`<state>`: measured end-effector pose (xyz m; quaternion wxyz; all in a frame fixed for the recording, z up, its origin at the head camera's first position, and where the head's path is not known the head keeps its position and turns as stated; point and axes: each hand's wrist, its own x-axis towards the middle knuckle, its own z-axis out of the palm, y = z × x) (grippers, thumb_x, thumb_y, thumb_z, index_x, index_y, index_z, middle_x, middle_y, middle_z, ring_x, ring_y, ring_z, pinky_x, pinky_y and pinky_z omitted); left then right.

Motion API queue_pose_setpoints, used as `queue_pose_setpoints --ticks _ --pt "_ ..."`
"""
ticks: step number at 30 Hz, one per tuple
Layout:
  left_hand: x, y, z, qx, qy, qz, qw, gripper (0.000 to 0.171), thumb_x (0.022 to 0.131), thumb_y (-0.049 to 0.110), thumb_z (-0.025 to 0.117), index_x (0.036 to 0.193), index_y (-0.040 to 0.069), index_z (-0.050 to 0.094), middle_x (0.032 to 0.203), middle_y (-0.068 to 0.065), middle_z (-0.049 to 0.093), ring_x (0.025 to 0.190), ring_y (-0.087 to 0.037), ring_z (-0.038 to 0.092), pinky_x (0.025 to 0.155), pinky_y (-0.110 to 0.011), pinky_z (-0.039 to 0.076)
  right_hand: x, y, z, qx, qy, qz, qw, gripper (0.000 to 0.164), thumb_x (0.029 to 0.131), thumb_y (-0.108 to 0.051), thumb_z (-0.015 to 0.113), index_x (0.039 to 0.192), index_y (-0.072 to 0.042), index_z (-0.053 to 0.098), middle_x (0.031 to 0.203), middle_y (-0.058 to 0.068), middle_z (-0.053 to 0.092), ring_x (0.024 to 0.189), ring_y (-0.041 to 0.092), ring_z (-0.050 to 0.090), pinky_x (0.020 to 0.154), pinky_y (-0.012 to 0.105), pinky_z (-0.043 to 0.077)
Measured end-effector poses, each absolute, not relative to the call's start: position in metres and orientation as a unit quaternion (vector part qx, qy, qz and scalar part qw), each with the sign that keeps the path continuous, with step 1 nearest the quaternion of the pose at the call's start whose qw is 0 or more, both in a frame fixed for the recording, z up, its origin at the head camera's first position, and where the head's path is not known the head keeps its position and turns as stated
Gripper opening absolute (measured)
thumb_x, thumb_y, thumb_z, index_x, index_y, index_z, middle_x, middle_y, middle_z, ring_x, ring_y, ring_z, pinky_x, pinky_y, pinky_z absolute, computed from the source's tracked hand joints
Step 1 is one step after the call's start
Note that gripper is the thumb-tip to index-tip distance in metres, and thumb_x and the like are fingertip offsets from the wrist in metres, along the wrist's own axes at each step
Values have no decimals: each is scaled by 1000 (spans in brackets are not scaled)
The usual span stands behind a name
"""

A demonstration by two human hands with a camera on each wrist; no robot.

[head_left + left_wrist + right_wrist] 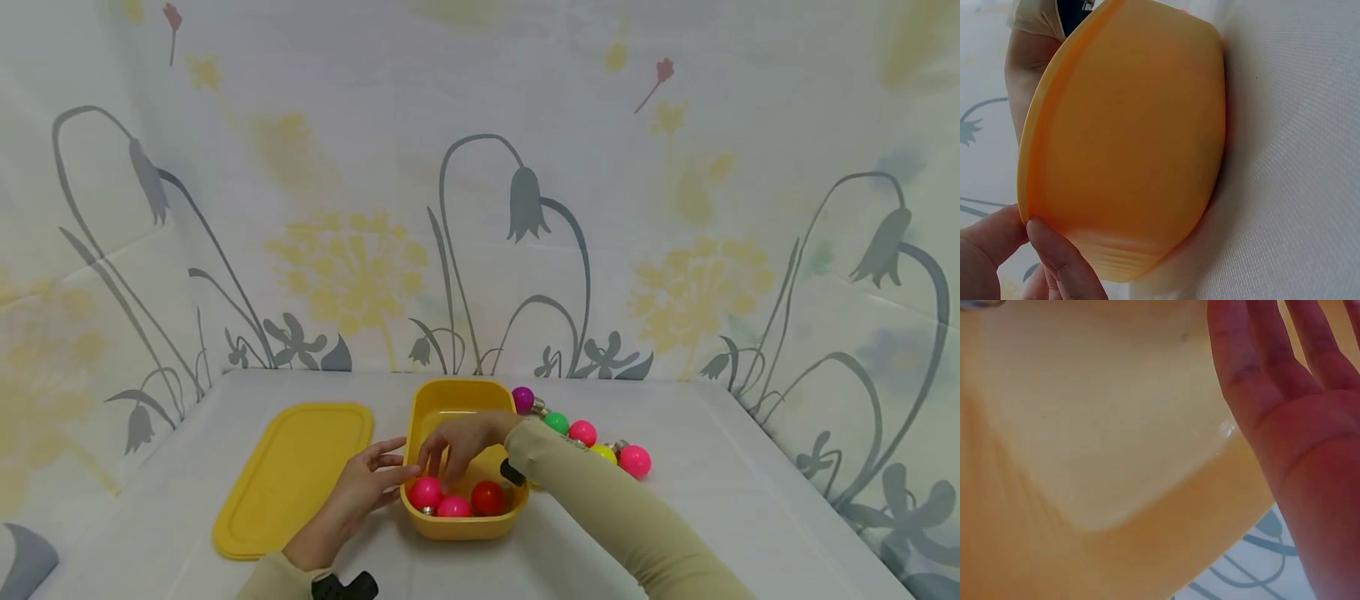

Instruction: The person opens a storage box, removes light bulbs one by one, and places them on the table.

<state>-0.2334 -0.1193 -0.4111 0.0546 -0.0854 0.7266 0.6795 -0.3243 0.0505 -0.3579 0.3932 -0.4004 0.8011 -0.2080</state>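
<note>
A yellow plastic container (pixel 462 528) stands on the white table, with two pink light bulbs (pixel 426 492) and a red light bulb (pixel 488 498) inside its near end. My left hand (pixel 367 483) pinches the container's left rim between thumb and finger; the left wrist view shows the fingertips at the rim (pixel 1024 181). My right hand (pixel 465 442) reaches down inside the container, behind the pink bulbs. Its fingers look fairly straight in the right wrist view, where the palm (pixel 1316 437) shows bare above the container floor; the fingertips run out of frame there.
A flat yellow lid (pixel 292 475) lies on the table left of the container. To the right, partly behind my right forearm, several coloured bulbs lie loose, among them a purple bulb (pixel 522 400), a green bulb (pixel 556 422) and a pink bulb (pixel 635 461). Flower-patterned cloth (pixel 480 275) hangs behind.
</note>
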Motion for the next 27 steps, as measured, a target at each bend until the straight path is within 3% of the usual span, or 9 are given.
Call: queue_pose_setpoints --ticks 17,27 --pt "-234 -120 -408 -86 727 679 57 55 79 14 75 128 4 53 102 -13 55 79 -21 56 70 -32 54 -313 45 -356 -379 839 -171 350 27 77 -16 76 102 -19 64 89 -8 63 83 8 58 73 20 49" --pt "-234 -119 -408 -84 725 682 54 52 81 11 72 129 3 52 102 -13 55 79 -20 56 70 -32 54 -307 61 -344 -349 869 -231 265 25 75 -15 78 95 -18 62 86 -6 61 81 10 56 69 22 50"
